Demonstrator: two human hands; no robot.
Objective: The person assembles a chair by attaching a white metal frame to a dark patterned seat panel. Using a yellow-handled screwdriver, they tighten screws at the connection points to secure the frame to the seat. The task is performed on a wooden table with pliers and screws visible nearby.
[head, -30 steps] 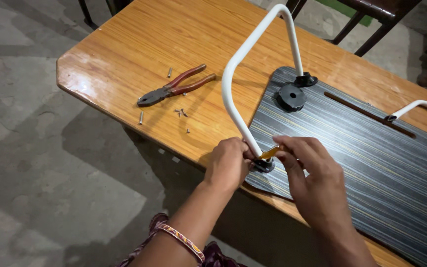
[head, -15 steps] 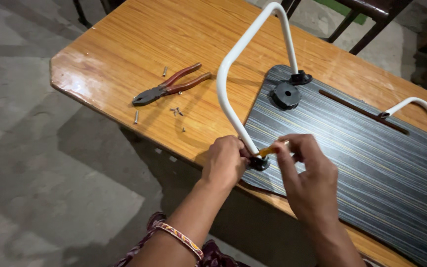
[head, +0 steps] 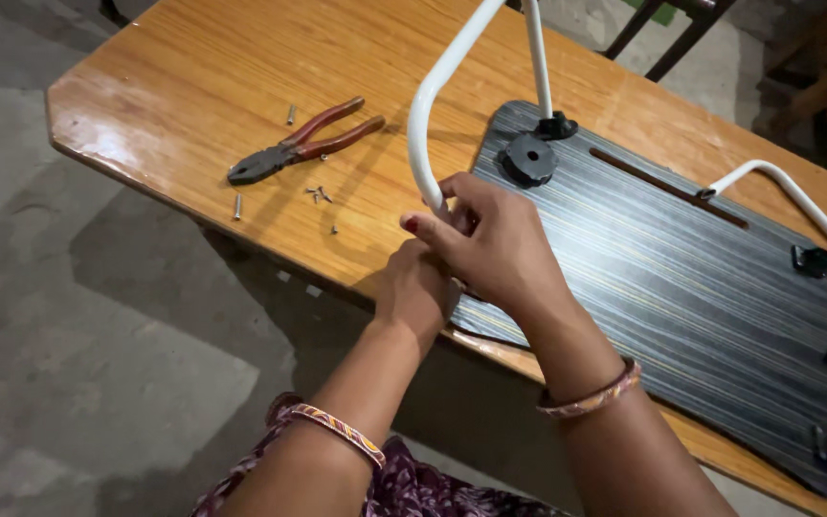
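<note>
Soft daylight, glare on the table [head: 98, 134] corner — perhaps slight blur toward the dim right edge.

Setting: informal home or small-workshop assembly spot.
Surface: varnished wooden table [head: 241, 67] on a bare concrete floor [head: 69, 316].
Tools: red-handled pliers [head: 301, 142] and loose screws [head: 318, 194].
Surroundings: dark chair legs [head: 662, 38] behind the table.

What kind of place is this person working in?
Probably a small furniture workshop or a home work corner: a wooden table on a bare concrete floor, with pliers and loose screws beside a dark board getting white tube legs.
</note>
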